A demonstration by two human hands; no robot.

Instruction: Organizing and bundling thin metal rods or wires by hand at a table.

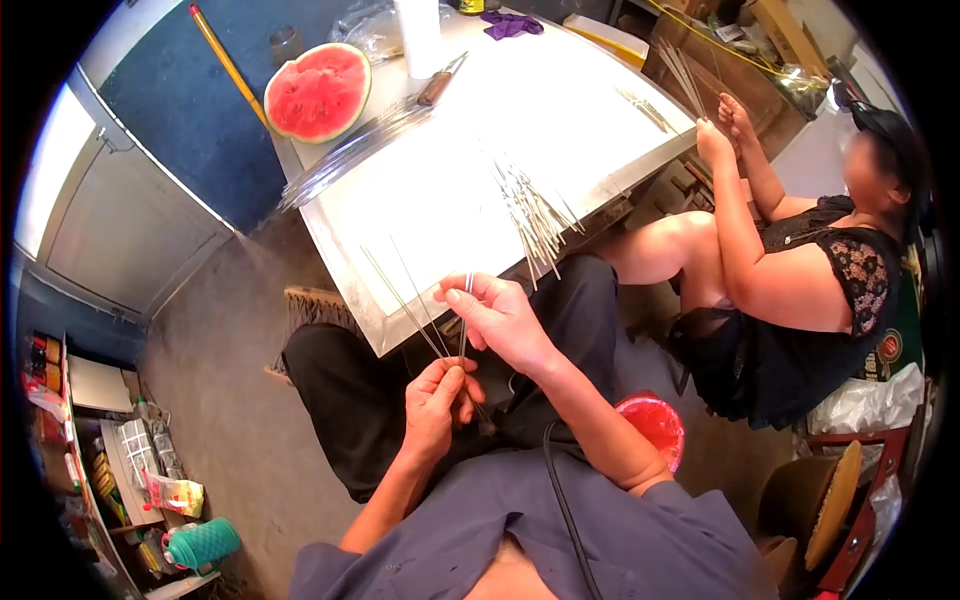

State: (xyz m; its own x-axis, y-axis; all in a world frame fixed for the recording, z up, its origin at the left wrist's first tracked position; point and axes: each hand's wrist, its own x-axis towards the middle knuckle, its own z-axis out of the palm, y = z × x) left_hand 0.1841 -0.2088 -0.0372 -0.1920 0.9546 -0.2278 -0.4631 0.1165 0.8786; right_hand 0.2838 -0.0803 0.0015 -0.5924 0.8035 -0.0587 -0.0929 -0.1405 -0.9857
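Several thin, stiff strands [401,292], wire or fine rods, fan upward from my left hand [439,397], whose fingers pinch them near their lower ends. Above it, my right hand [499,319] grips one or more of these strands between thumb and forefinger. Both hands are over my lap, by the near corner of a white-topped table [420,255]. A loose pile of similar strands [529,214] lies on the tabletop beyond my right hand, with its ends past the edge. Farther left, a long bundle of shiny strands [360,150] overhangs the table's left side.
A cut watermelon [319,94], a knife [441,81] and a white cylinder [418,37] occupy the table's far left. To the right, a seated person [780,255] holds similar strands [682,79]. A red bucket [652,427] stands by my right elbow. A broom [315,300] is under the table's left edge.
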